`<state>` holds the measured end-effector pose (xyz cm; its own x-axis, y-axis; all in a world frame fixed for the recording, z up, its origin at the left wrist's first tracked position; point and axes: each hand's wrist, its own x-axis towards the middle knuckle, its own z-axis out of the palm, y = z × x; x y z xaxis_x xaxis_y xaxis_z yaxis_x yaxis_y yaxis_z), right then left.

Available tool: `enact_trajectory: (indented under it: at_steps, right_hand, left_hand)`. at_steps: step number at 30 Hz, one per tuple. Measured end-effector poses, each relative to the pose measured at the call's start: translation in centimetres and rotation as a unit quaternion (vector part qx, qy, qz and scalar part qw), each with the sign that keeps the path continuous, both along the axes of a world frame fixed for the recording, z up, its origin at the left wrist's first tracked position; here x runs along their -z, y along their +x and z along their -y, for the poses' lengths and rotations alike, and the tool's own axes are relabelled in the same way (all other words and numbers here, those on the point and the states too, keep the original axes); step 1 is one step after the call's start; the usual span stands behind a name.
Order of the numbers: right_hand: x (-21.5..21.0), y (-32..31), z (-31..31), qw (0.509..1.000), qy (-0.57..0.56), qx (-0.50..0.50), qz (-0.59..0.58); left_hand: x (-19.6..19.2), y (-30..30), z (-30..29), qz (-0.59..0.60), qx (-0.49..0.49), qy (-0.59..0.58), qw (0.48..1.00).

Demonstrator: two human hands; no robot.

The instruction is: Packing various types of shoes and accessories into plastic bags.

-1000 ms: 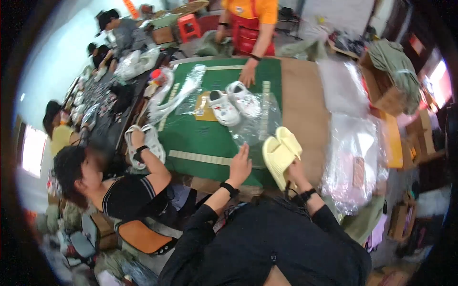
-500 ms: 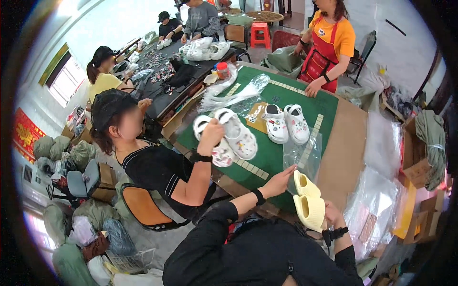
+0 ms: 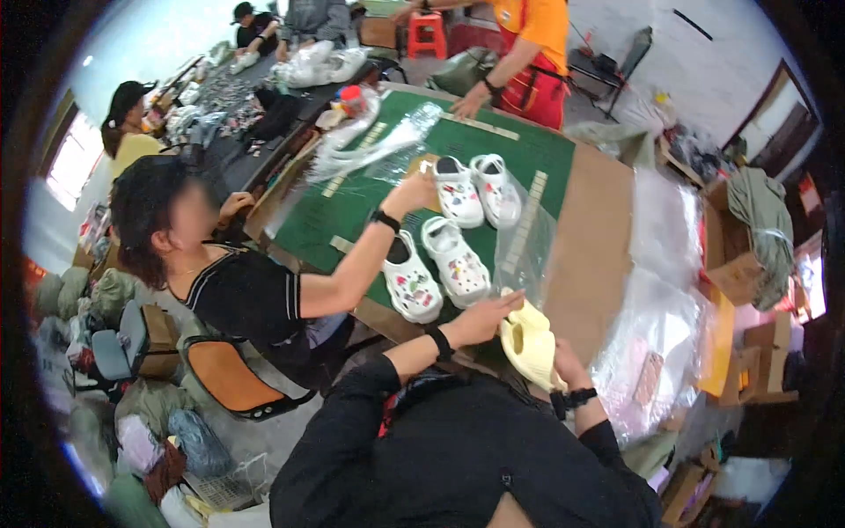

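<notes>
My right hand (image 3: pixel 572 366) grips a pair of pale yellow slippers (image 3: pixel 531 348) by their lower end, one lying against the other. Just left of them, my left hand (image 3: pixel 488 319) pinches the near edge of a clear plastic bag (image 3: pixel 525 251) spread on the green table top. Beyond my left hand stand a white clog (image 3: pixel 455 264) and its mate (image 3: pixel 412 283), both with colourful charms. Farther back is another pair of white clogs (image 3: pixel 459 195), with a co-worker's hand (image 3: pixel 418 189) beside it.
A co-worker in black (image 3: pixel 238 282) sits at my left; another in a red apron (image 3: pixel 537 88) stands at the far side. Clear plastic strips (image 3: pixel 378 154) lie at the table's far left. Plastic sheets (image 3: pixel 656 352) and cardboard boxes (image 3: pixel 735 246) are at the right.
The co-worker at left has set the held white clogs on the table and reached toward the farther pair. My yellow slippers have come closer together, nearer the bag. The whole view has shifted.
</notes>
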<state>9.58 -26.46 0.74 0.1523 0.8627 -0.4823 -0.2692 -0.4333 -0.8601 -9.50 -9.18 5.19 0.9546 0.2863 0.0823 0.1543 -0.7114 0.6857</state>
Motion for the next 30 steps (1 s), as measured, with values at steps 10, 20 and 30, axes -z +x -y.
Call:
enact_trajectory:
  at_steps: [10, 20, 30]
  right_hand:
    - [3.0, -1.7, -1.2, 0.955, 0.036, 0.206, 0.21]
    - [5.1, -1.2, -6.1, 0.845, 0.091, 0.278, 0.447]
    - [2.6, -0.9, -10.6, 0.717, 0.041, 0.345, 0.604]
  left_hand:
    - [1.4, 2.0, 1.9, 0.062, 0.065, 0.035, 0.995]
    - [0.5, 2.3, 4.0, 0.119, 0.168, 0.005, 0.979]
    - [-0.6, 1.8, 2.9, 0.11, 0.129, -0.025, 0.985]
